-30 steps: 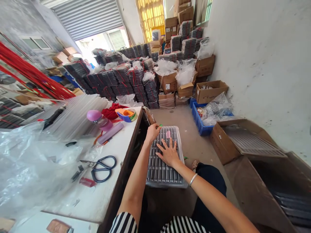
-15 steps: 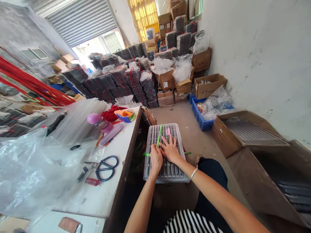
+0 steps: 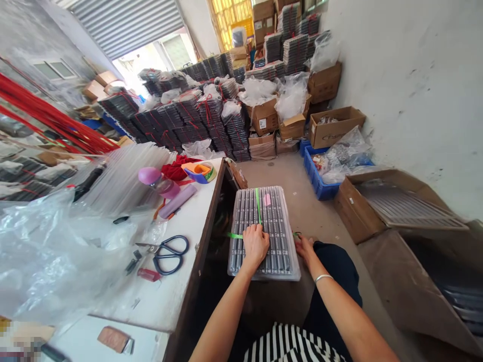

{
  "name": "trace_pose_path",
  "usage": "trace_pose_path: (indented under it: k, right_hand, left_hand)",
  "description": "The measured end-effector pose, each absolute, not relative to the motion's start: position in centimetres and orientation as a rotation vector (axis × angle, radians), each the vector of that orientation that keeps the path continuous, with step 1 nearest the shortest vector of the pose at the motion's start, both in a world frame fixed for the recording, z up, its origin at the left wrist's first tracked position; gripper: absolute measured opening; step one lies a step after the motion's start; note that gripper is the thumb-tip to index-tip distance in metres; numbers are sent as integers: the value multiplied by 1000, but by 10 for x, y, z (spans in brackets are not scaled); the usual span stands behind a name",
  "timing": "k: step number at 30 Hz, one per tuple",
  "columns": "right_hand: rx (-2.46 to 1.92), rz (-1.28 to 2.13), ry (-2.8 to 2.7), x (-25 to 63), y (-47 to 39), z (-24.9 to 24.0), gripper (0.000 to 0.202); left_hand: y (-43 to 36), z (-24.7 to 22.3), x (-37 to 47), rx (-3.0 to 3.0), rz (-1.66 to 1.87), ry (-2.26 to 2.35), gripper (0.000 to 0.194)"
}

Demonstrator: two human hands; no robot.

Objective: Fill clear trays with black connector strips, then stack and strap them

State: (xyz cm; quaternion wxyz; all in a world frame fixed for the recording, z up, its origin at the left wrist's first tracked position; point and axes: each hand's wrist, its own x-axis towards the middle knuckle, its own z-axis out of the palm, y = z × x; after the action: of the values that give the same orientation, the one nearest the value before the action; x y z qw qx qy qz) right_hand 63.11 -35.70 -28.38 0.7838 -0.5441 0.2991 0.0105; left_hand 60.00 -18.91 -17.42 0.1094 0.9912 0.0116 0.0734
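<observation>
A stack of clear plastic trays (image 3: 279,251) with dark strips inside sits in front of me, a pink label near its far edge. Green strap (image 3: 258,201) runs from the far edge to the middle of the top, and another piece sticks out at the left side. My left hand (image 3: 256,245) is closed on the green strap at the middle of the top tray. Beside the right edge of the stack, my right hand (image 3: 305,247) is closed around the green strap end there. A bracelet is on my right wrist.
On the white table (image 3: 166,301) at left lie scissors (image 3: 169,254), a tape dispenser (image 3: 199,173), a pink bottle (image 3: 162,185) and plastic bags. Cardboard boxes (image 3: 350,211) and a blue crate (image 3: 320,186) stand at right. Tray stacks (image 3: 211,120) fill the back.
My right hand has left the top of the trays and moved right, down to the strap end beside the stack. My left hand stays on the strap at the middle.
</observation>
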Motion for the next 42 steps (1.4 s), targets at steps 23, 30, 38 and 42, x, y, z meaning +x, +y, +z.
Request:
trace_pose_path:
  k: [23, 30, 38, 42]
  right_hand:
    - [-1945, -111, 9, 613, -361, -210, 45]
    - [-2249, 45, -319, 625, -319, -169, 28]
    - [-2380, 148, -208, 667, -272, -173, 27]
    - [-2375, 108, -129, 666, -274, -180, 28]
  left_hand:
    - [-186, -172, 598, 2858, 260, 139, 13]
    - [-182, -173, 603, 2720, 251, 169, 9]
    - [-161, -172, 600, 2509, 320, 232, 14]
    - [-162, -172, 602, 2472, 311, 231, 24]
